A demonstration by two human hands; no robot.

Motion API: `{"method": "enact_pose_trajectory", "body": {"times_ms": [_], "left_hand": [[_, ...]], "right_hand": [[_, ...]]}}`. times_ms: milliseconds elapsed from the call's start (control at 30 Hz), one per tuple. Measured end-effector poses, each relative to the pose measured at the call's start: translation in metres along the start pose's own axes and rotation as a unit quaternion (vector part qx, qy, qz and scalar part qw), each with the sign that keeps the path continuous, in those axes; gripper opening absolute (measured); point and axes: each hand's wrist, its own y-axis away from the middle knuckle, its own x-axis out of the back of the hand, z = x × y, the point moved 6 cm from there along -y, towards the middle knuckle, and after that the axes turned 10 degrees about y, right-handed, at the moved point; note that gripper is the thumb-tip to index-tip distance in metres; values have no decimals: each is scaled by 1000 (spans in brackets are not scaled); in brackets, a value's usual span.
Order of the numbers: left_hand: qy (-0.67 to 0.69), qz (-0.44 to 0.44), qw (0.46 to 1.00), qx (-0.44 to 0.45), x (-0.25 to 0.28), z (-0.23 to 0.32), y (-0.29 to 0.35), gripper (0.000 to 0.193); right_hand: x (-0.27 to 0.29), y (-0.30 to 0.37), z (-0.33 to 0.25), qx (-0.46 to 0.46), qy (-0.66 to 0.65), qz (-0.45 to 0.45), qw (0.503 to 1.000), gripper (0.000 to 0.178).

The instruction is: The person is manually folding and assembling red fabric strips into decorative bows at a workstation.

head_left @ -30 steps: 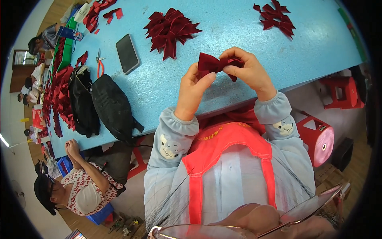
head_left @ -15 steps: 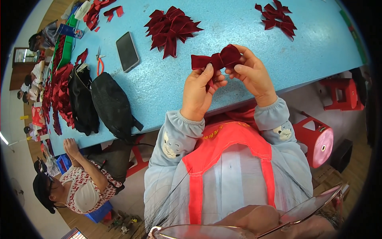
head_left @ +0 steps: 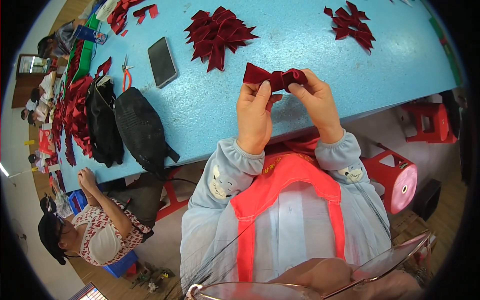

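A room with a pale wall, seen from where I stand, is largely taken up by a speckled blue table (head_left: 300, 47), its near edge running crosswise before the worker. A co-worker (head_left: 107, 237) in a patterned top sits near its left end, hands together. Two red stools (head_left: 392, 177) stand beyond the worker's right side, on the floor. A heap of dark red ribbon (head_left: 75, 117) covers the table's left part, beside two black bags (head_left: 141, 131). Farther in lies a pile of finished bows (head_left: 217, 37); well to its right, a smaller cluster of bows (head_left: 352, 27).

The left hand (head_left: 254, 115) pinches the held bow by its left half, thumb upon the velvet; the right hand (head_left: 321, 107) grips the right loop between thumb and fingers. A dark phone (head_left: 162, 62) rests on the tabletop between the bags and the pile.

The held bow (head_left: 276, 81), dark red, is raised over the table's near edge. Its long axis runs left to right, nearly level across the worker's front; one loop points left and flares slightly away from the body, the other points right. The knot sits midway.
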Motion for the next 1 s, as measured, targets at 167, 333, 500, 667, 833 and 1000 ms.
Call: {"method": "enact_pose_trajectory", "body": {"times_ms": [167,333,500,667,833,1000], "left_hand": [[-14,0,1000,-25,0,6,2,8],[-169,-57,972,-153,2,16,9,11],[-114,-130,977,-125,-16,17,16,22],[-266,-229,930,-106,-27,22,20,27],[-280,-214,912,-211,-19,23,19,26],[-374,-257,827,-332,-25,34,25,32]], "right_hand": [[1,3,-16,58,-45,15,997,17],[3,4,-13,49,-138,-18,989,13],[5,4,-10,83,-129,-12,988,8],[6,5,-16,131,-96,-10,987,10],[16,6,-18,15,-117,56,991,16],[27,17,-58,187,73,57,978,22]]}}
